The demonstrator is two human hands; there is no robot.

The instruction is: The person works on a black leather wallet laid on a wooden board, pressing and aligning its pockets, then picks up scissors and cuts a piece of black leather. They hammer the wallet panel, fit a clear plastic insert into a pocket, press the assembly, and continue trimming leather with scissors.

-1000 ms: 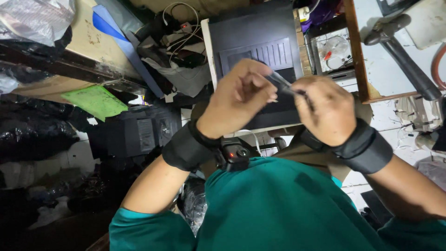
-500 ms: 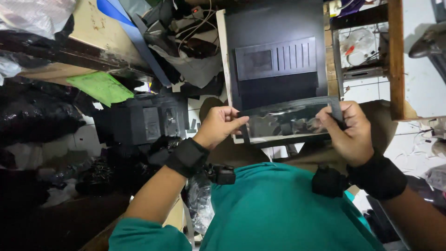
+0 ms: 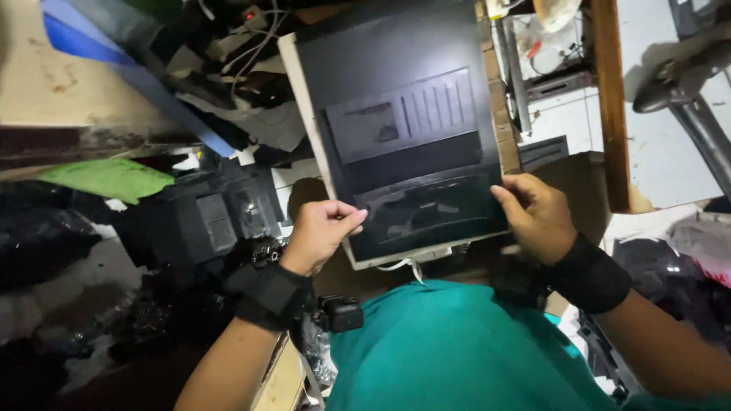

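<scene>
A dark, glossy rectangular panel piece [image 3: 430,215] is held flat between both hands, over the lower end of a large black flat device [image 3: 400,114] with a white rim and a slotted plate on its back. My left hand [image 3: 320,232] pinches the piece's left edge with thumb and fingers. My right hand [image 3: 537,217] grips its right edge. Both wrists wear black bands. My green shirt [image 3: 464,350] fills the bottom of the view.
A black boxy machine [image 3: 202,221] stands left of my left hand. Tangled cables and a power strip [image 3: 240,34] lie at the top. A green sheet [image 3: 110,179], black bags and a wooden frame [image 3: 609,99] crowd the sides.
The hands have come down from a close-up, raised position and spread apart. The dark piece, seen edge-on a second ago, now lies flat against the black device's lower part.
</scene>
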